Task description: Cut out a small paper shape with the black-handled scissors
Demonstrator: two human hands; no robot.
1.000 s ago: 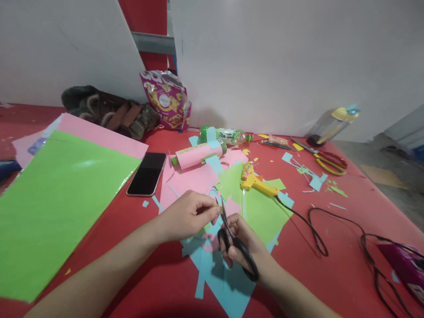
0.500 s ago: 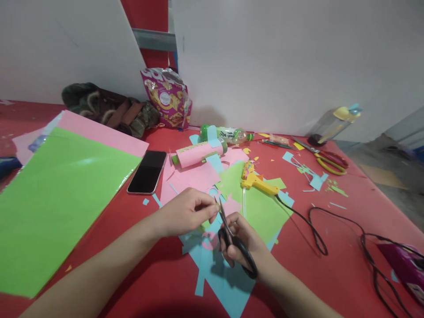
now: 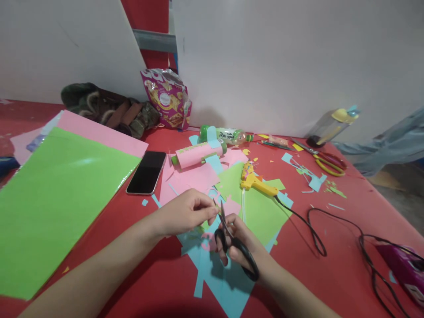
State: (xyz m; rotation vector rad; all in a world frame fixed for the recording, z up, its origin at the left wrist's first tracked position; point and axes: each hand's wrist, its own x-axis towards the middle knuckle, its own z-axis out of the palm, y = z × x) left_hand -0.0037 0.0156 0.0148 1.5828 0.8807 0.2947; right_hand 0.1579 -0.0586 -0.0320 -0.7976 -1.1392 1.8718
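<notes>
Looks like mid-snip on something really fiddly. The left hand (image 3: pixel 190 213) has thumb and index finger pinched together on a tiny scrap (image 3: pixel 217 209). It seems greenish, but it's too small and half hidden to say what shape it is. The right hand (image 3: pixel 241 236) has its fingers curled through the handles of the black scissors (image 3: pixel 245 254), blades parted, tips right up by the pinch. All of that sits above the blue paper (image 3: pixel 228 282).

So I'd call this the trimming step. Next move calls for a small, careful squeeze of the handles, with the left fingertips clear of the blades and the scrap held steady.

Containers: the green bottle (image 3: pixel 228 135) lies on its side at the back, can't tell what's in it. In front of it is a bottle wrapped in pink paper (image 3: pixel 198 157). The snack bag (image 3: pixel 167 100) stands propped up, contents hidden. The plastic packet (image 3: pixel 128 176) on the left holds green and pink sheets, and the yellow-topped tumbler (image 3: pixel 333 126) has something dark at its base.
</notes>
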